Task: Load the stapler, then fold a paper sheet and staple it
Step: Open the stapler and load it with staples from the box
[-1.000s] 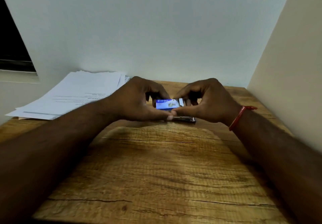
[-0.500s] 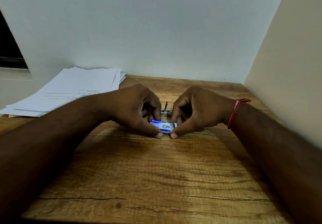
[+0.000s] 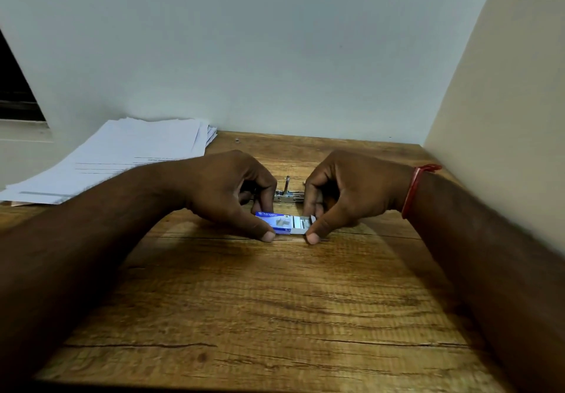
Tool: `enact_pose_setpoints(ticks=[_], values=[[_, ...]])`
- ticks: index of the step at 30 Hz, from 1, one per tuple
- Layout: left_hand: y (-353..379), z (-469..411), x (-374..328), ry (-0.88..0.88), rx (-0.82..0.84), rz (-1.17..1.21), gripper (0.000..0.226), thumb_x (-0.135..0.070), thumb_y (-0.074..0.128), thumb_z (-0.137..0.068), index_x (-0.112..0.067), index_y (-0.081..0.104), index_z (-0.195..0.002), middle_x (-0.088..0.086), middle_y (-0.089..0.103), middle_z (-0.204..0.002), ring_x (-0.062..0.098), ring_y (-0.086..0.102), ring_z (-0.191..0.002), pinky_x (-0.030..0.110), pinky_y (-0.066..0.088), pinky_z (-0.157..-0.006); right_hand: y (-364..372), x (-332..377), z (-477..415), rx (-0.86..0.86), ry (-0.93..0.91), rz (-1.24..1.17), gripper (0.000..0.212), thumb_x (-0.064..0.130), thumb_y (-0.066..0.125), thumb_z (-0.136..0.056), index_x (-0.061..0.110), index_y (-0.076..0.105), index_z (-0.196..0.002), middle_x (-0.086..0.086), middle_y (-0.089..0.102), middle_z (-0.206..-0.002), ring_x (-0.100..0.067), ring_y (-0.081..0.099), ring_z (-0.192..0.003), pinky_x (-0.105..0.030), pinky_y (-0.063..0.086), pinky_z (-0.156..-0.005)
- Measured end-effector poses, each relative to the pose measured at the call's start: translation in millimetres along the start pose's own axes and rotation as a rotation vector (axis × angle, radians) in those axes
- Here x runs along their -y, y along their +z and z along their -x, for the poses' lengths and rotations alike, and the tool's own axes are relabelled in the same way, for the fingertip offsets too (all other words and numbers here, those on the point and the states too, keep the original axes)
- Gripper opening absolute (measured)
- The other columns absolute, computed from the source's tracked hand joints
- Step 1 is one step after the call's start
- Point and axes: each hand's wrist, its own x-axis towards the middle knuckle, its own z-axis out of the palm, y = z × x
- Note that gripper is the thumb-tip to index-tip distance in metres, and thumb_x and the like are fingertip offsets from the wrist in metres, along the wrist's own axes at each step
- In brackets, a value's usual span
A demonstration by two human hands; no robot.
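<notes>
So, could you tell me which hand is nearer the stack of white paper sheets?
Left. The left hand, pinching the small blue staple box, is right of the stack of white paper sheets; the right hand holds the box's other end, farther right.

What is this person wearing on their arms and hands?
Almost nothing: the left hand and right hand are bare, without gloves, and no sleeves show on either forearm. The only item is a thin red band around the right wrist.
</notes>
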Motion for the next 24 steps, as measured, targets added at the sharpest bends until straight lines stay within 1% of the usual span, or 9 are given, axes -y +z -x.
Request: enact_pose_setpoints(ticks=[3, 5, 8, 10, 11, 14, 16, 19, 24], values=[[5, 0, 3, 0.036, -0.044, 0.009, 0.037, -0.063, 0.094, -0.079, -0.03, 0.084, -0.089, -0.005, 0.077, -0.08, 0.009, 0.057, -0.061, 0.033, 0.043, -0.057, -4, -4, 0, -0.089, -0.092, -0.038, 0.032, 0.037, 0.1, -0.073, 0.02, 0.086, -0.097, -0.007, 0.081, -0.084, -0.011, 0.065, -0.062, -0.029, 0.051, -0.061], [8, -1, 3, 0.057, -0.061, 0.009, 0.035, -0.06, 0.095, -0.08, -0.028, 0.084, -0.088, -0.003, 0.078, -0.082, 0.008, 0.058, -0.061, 0.033, 0.044, -0.057, -5, -6, -1, -0.102, -0.154, -0.05, 0.024, 0.035, 0.097, -0.078, 0.021, 0.087, -0.095, -0.007, 0.079, -0.083, -0.012, 0.059, -0.061, -0.031, 0.047, -0.061], [8, -2, 2, 0.053, -0.058, 0.002, 0.03, -0.051, 0.097, -0.082, -0.024, 0.085, -0.086, -0.007, 0.073, -0.073, 0.006, 0.057, -0.059, 0.027, 0.041, -0.056, -4, -9, -3, -0.055, -0.158, -0.038, 0.013, 0.025, 0.094, -0.086, 0.02, 0.087, -0.096, -0.008, 0.08, -0.081, -0.021, 0.062, -0.062, -0.035, 0.049, -0.063], [7, -2, 2, 0.056, -0.05, -0.008, 0.032, -0.054, 0.096, -0.082, -0.024, 0.085, -0.085, -0.006, 0.073, -0.073, 0.008, 0.058, -0.06, 0.03, 0.042, -0.055, -7, -12, -4, -0.035, -0.148, -0.038, 0.011, 0.019, 0.092, -0.088, 0.02, 0.087, -0.098, -0.009, 0.08, -0.083, -0.033, 0.065, -0.067, -0.038, 0.052, -0.066], [7, -2, 2, 0.059, -0.049, -0.009, 0.033, -0.055, 0.096, -0.082, -0.024, 0.085, -0.085, -0.006, 0.074, -0.074, 0.01, 0.059, -0.061, 0.031, 0.042, -0.055, -8, -13, -3, -0.03, -0.144, -0.035, 0.012, 0.016, 0.092, -0.089, 0.02, 0.087, -0.099, -0.007, 0.08, -0.084, -0.035, 0.066, -0.069, -0.038, 0.052, -0.067], [7, -2, 2, 0.063, -0.053, -0.014, 0.03, -0.053, 0.096, -0.083, -0.024, 0.085, -0.083, -0.007, 0.073, -0.073, 0.009, 0.058, -0.061, 0.031, 0.042, -0.056, -11, -14, -2, -0.022, -0.138, -0.037, 0.017, 0.011, 0.091, -0.089, 0.022, 0.087, -0.101, -0.005, 0.078, -0.084, -0.022, 0.067, -0.072, -0.031, 0.054, -0.069], [7, -2, 2, 0.064, -0.051, -0.012, 0.031, -0.053, 0.096, -0.083, -0.024, 0.085, -0.083, -0.006, 0.073, -0.074, 0.01, 0.058, -0.062, 0.032, 0.042, -0.056, -11, -13, -2, -0.008, -0.129, -0.037, 0.018, 0.01, 0.091, -0.089, 0.022, 0.088, -0.102, -0.008, 0.079, -0.086, -0.02, 0.068, -0.074, -0.029, 0.055, -0.07], [7, -3, 1, 0.057, -0.044, 0.002, 0.032, -0.054, 0.095, -0.083, -0.023, 0.085, -0.085, -0.004, 0.075, -0.076, 0.01, 0.058, -0.061, 0.03, 0.042, -0.055, -9, -13, -2, -0.002, -0.116, -0.013, 0.018, 0.012, 0.092, -0.088, 0.023, 0.088, -0.102, -0.006, 0.08, -0.087, -0.018, 0.071, -0.075, -0.028, 0.055, -0.072], [7, -3, -1, 0.032, -0.055, -0.011, 0.031, -0.049, 0.098, -0.081, -0.021, 0.084, -0.084, -0.009, 0.071, -0.07, 0.006, 0.056, -0.058, 0.024, 0.04, -0.054, -8, -8, -1, 0.004, -0.1, 0.001, 0.014, 0.031, 0.094, -0.086, 0.027, 0.088, -0.098, -0.003, 0.082, -0.089, -0.034, 0.074, -0.082, -0.045, 0.06, -0.077]])
